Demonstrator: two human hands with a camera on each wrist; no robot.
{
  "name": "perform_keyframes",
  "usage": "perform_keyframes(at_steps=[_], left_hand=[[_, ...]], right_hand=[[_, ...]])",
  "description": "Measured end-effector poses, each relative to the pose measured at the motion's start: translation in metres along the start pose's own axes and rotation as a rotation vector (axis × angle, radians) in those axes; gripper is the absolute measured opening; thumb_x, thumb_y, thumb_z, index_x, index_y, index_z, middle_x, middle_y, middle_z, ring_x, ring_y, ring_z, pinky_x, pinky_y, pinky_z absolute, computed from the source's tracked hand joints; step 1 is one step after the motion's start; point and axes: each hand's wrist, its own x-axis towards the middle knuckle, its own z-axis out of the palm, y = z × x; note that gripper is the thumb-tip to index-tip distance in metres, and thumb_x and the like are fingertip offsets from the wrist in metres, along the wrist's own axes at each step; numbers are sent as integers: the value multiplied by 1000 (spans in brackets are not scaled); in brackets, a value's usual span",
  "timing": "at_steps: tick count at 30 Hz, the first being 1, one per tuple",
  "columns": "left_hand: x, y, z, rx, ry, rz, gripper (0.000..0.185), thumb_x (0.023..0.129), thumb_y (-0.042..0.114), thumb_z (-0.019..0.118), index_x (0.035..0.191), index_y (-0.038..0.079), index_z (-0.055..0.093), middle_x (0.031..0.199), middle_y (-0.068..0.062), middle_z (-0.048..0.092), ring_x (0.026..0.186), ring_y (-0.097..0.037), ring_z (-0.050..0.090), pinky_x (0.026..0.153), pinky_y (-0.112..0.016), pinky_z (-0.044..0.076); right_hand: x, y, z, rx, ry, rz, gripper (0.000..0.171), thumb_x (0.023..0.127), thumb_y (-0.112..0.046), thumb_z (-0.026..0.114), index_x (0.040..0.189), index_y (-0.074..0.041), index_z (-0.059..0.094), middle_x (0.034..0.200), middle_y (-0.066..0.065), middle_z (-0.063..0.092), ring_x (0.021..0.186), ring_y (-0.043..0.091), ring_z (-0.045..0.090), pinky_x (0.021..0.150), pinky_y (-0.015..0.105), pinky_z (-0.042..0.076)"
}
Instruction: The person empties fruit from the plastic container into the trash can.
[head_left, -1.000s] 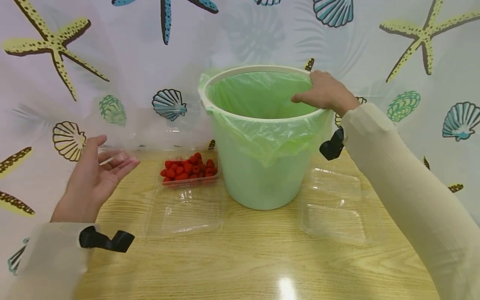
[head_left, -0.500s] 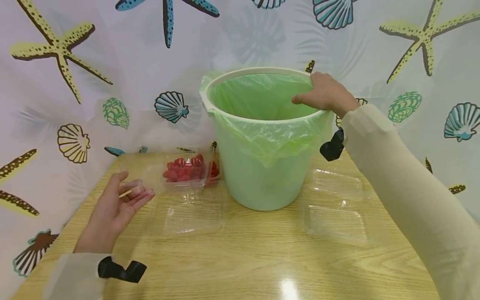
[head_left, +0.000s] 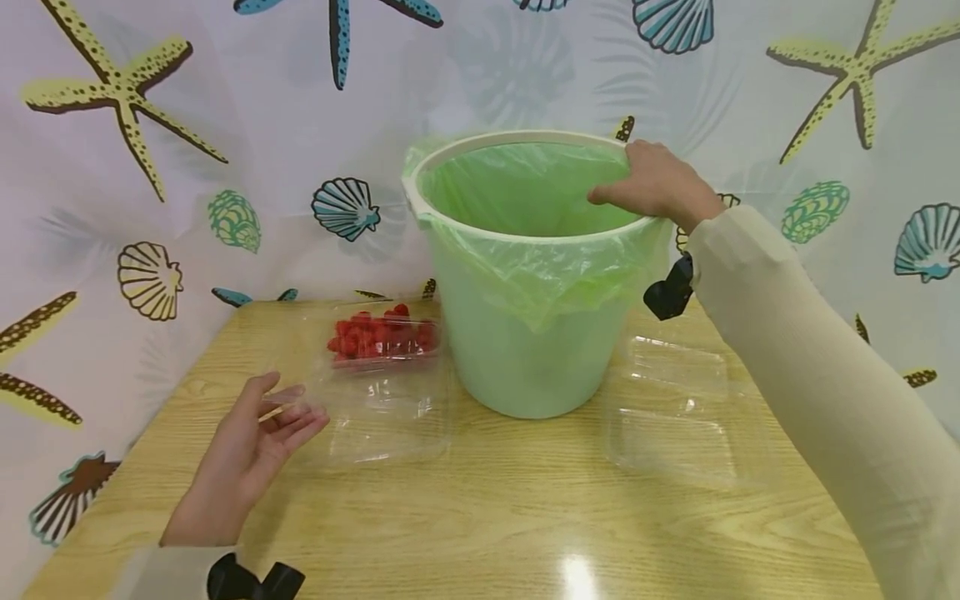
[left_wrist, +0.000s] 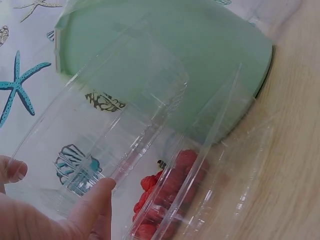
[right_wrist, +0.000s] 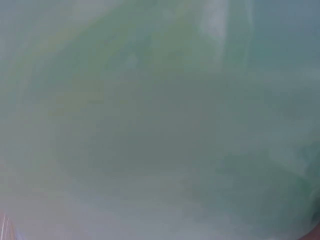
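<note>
My left hand [head_left: 243, 467] pinches a clear plastic container [left_wrist: 120, 115] by its edge, thumb on one side and fingers on the other. In the head view this see-through container is hard to make out, in front of the raspberries [head_left: 382, 337]. Those red berries lie in another clear plastic box, whose open half [head_left: 390, 433] lies toward me on the table. On the right, my right hand [head_left: 663, 187] grips the rim of a pale green trash bin [head_left: 528, 358], its far fingers hidden behind the rim. Only blurred green fills the right wrist view.
A thin light green bag [head_left: 540, 283] lines the bin and folds over its rim. Right of the bin, an opened clear plastic box [head_left: 667, 417] lies on the wooden table [head_left: 465, 533]. A curtain [head_left: 277, 108] with seashells and starfish hangs behind.
My left hand has moved down and to the right, toward me, bringing the clear container in front of the raspberries. The right hand keeps its place on the bin's rim.
</note>
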Motion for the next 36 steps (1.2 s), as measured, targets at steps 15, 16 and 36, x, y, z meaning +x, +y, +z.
perform_keyframes(at_steps=[15, 16, 36], left_hand=[[-9, -13, -2, 37, -4, 42, 26, 99, 35, 48, 97, 11, 58, 92, -7, 47, 85, -21, 60, 87, -32, 55], [-9, -14, -2, 47, 1, 40, 26, 98, 35, 48, 98, 11, 57, 93, -7, 46, 85, -21, 61, 87, -32, 55], [-9, -14, 5, 701, 117, 89, 77, 98, 48, 39, 146, -8, 17, 89, -5, 48, 72, -5, 62, 74, -20, 56]], right_hand=[[-1, 2, -1, -5, 11, -7, 80, 91, -43, 51, 146, 6, 21, 146, 26, 32, 128, 41, 39, 105, 56, 34], [-1, 2, -1, -7, 10, -5, 81, 91, -44, 51, 147, 6, 20, 148, 26, 30, 129, 42, 38, 106, 56, 33], [0, 3, 0, 19, 16, -8, 76, 91, -43, 51, 145, 5, 25, 144, 24, 35, 124, 39, 41, 104, 55, 35]])
